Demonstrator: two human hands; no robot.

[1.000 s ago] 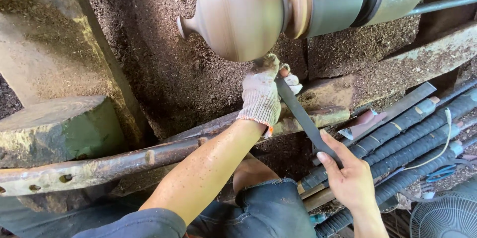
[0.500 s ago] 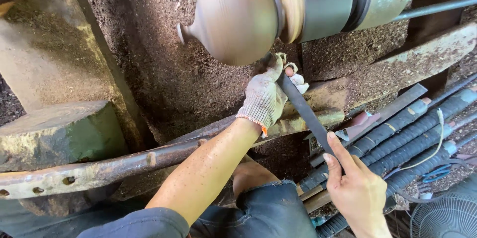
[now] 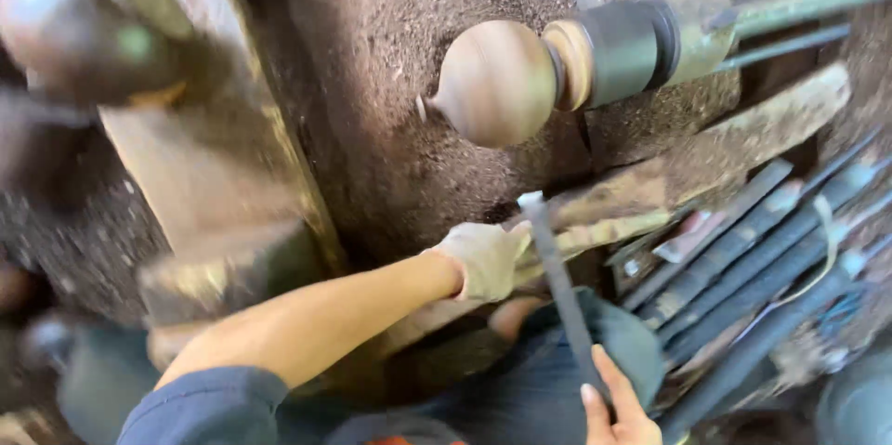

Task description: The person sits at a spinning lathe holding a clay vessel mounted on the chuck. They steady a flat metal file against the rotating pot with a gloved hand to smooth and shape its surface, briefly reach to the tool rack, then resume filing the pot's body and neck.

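The rounded wooden piece point(image 3: 497, 83) on the lathe is looking smooth and largely shaped. The gloved left hand point(image 3: 483, 259) and bare right hand point(image 3: 618, 408) are both gripping the long chisel point(image 3: 562, 287), its tip sitting just below the wood, not touching.

No packages, labels, signs or screens show anywhere in this view; only bare wood, metal and dust.
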